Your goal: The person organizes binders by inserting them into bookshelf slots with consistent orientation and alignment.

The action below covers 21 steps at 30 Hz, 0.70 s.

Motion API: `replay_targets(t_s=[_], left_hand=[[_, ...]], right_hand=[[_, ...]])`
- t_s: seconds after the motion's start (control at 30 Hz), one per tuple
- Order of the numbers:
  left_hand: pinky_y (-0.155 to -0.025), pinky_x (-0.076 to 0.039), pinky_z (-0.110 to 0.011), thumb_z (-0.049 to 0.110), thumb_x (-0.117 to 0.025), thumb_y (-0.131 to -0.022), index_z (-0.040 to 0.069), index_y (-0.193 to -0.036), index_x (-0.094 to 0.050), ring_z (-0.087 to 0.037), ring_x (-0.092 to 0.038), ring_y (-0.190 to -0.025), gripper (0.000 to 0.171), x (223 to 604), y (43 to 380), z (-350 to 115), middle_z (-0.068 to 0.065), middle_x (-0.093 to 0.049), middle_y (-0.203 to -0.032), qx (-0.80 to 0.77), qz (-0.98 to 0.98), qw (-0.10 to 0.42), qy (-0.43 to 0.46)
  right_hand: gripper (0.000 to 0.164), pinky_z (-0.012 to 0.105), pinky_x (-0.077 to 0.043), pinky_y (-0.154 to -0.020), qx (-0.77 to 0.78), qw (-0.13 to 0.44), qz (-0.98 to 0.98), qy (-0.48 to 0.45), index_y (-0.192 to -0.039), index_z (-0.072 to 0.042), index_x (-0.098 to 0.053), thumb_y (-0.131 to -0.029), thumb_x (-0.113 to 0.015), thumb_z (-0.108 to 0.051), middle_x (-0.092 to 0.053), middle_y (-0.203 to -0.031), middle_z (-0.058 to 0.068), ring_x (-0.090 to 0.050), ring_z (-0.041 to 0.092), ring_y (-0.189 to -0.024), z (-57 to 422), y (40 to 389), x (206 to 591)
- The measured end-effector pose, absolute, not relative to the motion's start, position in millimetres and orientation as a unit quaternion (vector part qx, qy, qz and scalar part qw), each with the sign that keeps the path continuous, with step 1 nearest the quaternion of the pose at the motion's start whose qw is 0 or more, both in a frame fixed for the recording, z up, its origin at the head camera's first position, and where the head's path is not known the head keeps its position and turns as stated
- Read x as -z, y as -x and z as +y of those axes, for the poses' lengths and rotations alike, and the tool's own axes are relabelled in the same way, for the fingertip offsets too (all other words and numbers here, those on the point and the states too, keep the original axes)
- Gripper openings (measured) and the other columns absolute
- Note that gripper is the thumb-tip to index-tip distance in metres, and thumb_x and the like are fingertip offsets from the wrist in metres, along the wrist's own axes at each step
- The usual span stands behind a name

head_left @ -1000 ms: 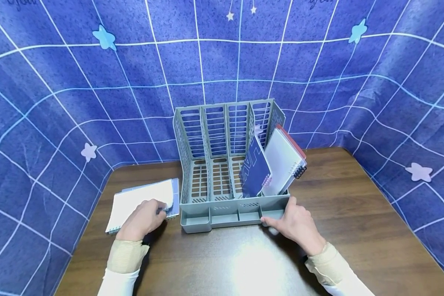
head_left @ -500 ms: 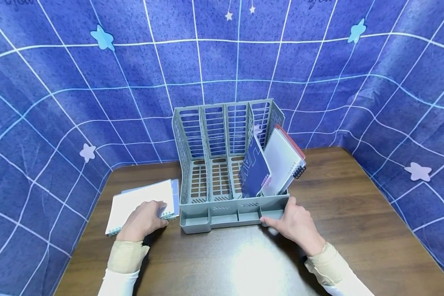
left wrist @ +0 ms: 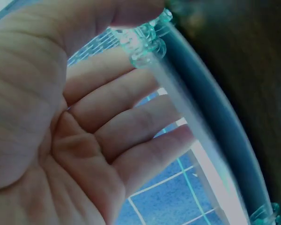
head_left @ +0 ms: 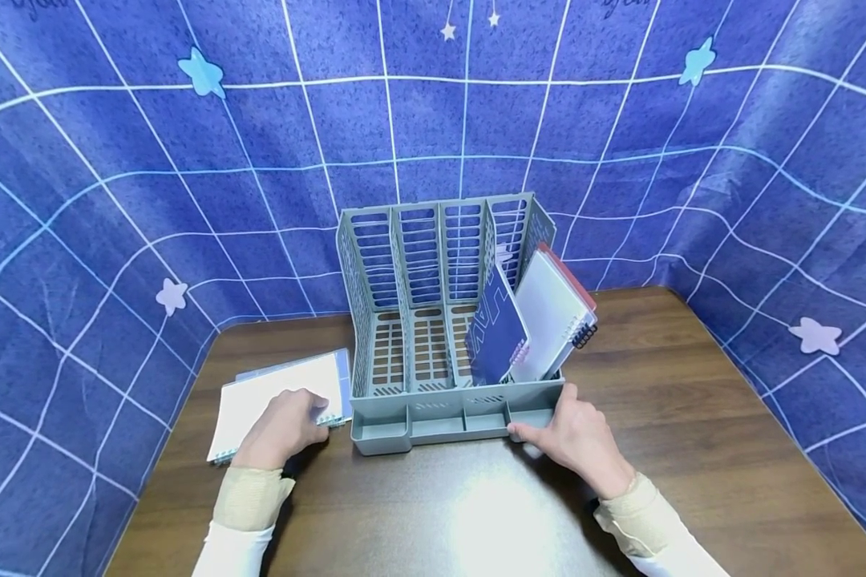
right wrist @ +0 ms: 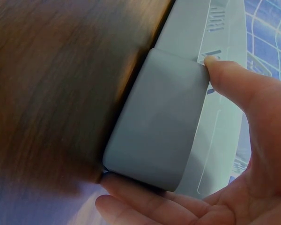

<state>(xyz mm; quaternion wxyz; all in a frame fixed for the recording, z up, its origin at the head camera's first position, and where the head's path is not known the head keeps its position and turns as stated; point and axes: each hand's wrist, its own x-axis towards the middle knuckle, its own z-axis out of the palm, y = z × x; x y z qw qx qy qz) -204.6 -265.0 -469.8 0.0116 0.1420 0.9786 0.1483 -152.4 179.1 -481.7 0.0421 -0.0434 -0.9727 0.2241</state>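
My left hand (head_left: 281, 429) pinches the right end of a white spiral notebook (head_left: 270, 393), thumb at its teal coils and fingers over the page. In the left wrist view those coils (left wrist: 147, 42) sit under the thumb, and a gap shows below the notebook's edge. Under it lies a blue-edged notebook (head_left: 343, 377), mostly hidden. My right hand (head_left: 580, 437) grips the front right corner of a grey desk organizer (head_left: 433, 398); in the right wrist view its thumb is on the rim of a front tray (right wrist: 154, 122) and its fingers are around the side.
The organizer's right part holds a navy notebook (head_left: 496, 328), a white spiral notebook (head_left: 544, 312) and a red-covered one (head_left: 568, 276), all leaning. A blue gridded curtain (head_left: 433, 120) surrounds the wooden table (head_left: 621, 369) at the back and sides.
My left thumb and fingers have shifted slightly on the white notebook's coil edge, and its lifted right corner has come down. My right hand and the organizer stay put.
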Motion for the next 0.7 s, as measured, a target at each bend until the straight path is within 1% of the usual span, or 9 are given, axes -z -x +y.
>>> replay_targets(t_s=[0.07, 0.13, 0.2, 0.33, 0.43, 0.5, 0.57, 0.63, 0.7], left_hand=[[-0.061, -0.042, -0.034, 0.01, -0.07, -0.066, 0.008, -0.09, -0.077, -0.014, -0.041, -0.062, 0.026, 467, 204, -266, 0.001, -0.063, -0.079, -0.157, 0.978, 0.017, -0.137], [-0.066, -0.045, -0.035, 0.011, -0.07, -0.069, 0.006, -0.107, -0.077, -0.015, -0.046, -0.065, 0.039, 464, 202, -267, -0.002, -0.069, -0.096, -0.163, 0.977, 0.019, -0.135], [-0.061, -0.044, -0.034, 0.011, -0.068, -0.072, 0.008, -0.108, -0.077, -0.014, -0.044, -0.061, 0.037, 461, 201, -267, -0.002, -0.068, -0.09, -0.168, 0.977, 0.027, -0.131], [-0.053, -0.037, -0.032, 0.01, -0.064, -0.077, 0.014, -0.099, -0.078, -0.011, -0.038, -0.055, 0.026, 457, 200, -267, 0.003, -0.057, -0.072, -0.174, 0.976, 0.018, -0.13], [-0.052, -0.035, -0.031, 0.008, -0.062, -0.079, 0.015, -0.077, -0.071, -0.011, -0.036, -0.053, 0.012, 453, 199, -267, 0.006, -0.044, -0.062, -0.175, 0.975, 0.003, -0.137], [-0.051, -0.034, -0.031, 0.007, -0.061, -0.079, 0.016, -0.066, -0.062, -0.011, -0.036, -0.053, 0.016, 449, 198, -267, 0.008, -0.039, -0.06, -0.177, 0.974, -0.013, -0.14], [-0.05, -0.033, -0.032, 0.007, -0.06, -0.081, 0.016, -0.061, -0.049, -0.012, -0.035, -0.052, 0.025, 445, 198, -267, 0.009, -0.032, -0.057, -0.174, 0.974, -0.027, -0.14], [-0.05, -0.033, -0.033, 0.008, -0.06, -0.082, 0.017, -0.061, -0.047, -0.013, -0.035, -0.052, 0.026, 440, 197, -268, 0.008, -0.03, -0.057, -0.17, 0.975, -0.042, -0.136], [-0.05, -0.034, -0.035, 0.01, -0.061, -0.084, 0.016, -0.064, -0.05, -0.016, -0.037, -0.053, 0.024, 435, 196, -269, 0.006, -0.033, -0.058, -0.164, 0.976, -0.062, -0.129]], right_hand=[[0.097, 0.052, -0.05, -0.053, -0.224, 0.043, -0.973, 0.042, -0.101, 0.004, -0.045, -0.058, -0.074, -0.078, -0.057, -0.066, 0.023, -0.061, 0.04, -0.061, 179, 153, 482], [0.098, 0.052, -0.05, -0.052, -0.224, 0.044, -0.973, 0.043, -0.101, 0.004, -0.045, -0.058, -0.073, -0.079, -0.056, -0.066, 0.023, -0.06, 0.04, -0.06, 179, 153, 482], [0.099, 0.052, -0.05, -0.052, -0.224, 0.043, -0.973, 0.045, -0.101, 0.004, -0.045, -0.057, -0.073, -0.08, -0.056, -0.066, 0.022, -0.06, 0.039, -0.06, 179, 153, 482], [0.101, 0.052, -0.05, -0.052, -0.225, 0.038, -0.973, 0.049, -0.103, 0.004, -0.045, -0.057, -0.072, -0.081, -0.056, -0.066, 0.022, -0.061, 0.039, -0.061, 179, 153, 482], [0.101, 0.052, -0.05, -0.053, -0.224, 0.036, -0.972, 0.051, -0.104, 0.004, -0.045, -0.057, -0.072, -0.081, -0.057, -0.067, 0.022, -0.061, 0.04, -0.062, 179, 153, 483], [0.1, 0.052, -0.05, -0.053, -0.225, 0.038, -0.972, 0.051, -0.103, 0.004, -0.045, -0.057, -0.072, -0.08, -0.057, -0.067, 0.022, -0.061, 0.04, -0.061, 179, 153, 483], [0.099, 0.052, -0.05, -0.053, -0.224, 0.042, -0.973, 0.049, -0.102, 0.004, -0.045, -0.057, -0.073, -0.08, -0.056, -0.066, 0.022, -0.061, 0.04, -0.061, 179, 153, 483], [0.097, 0.052, -0.049, -0.052, -0.224, 0.045, -0.972, 0.047, -0.101, 0.004, -0.045, -0.057, -0.073, -0.079, -0.056, -0.066, 0.022, -0.06, 0.04, -0.06, 179, 152, 483], [0.097, 0.052, -0.049, -0.052, -0.224, 0.048, -0.972, 0.046, -0.099, 0.003, -0.045, -0.058, -0.073, -0.079, -0.056, -0.065, 0.022, -0.06, 0.04, -0.06, 179, 152, 484]])
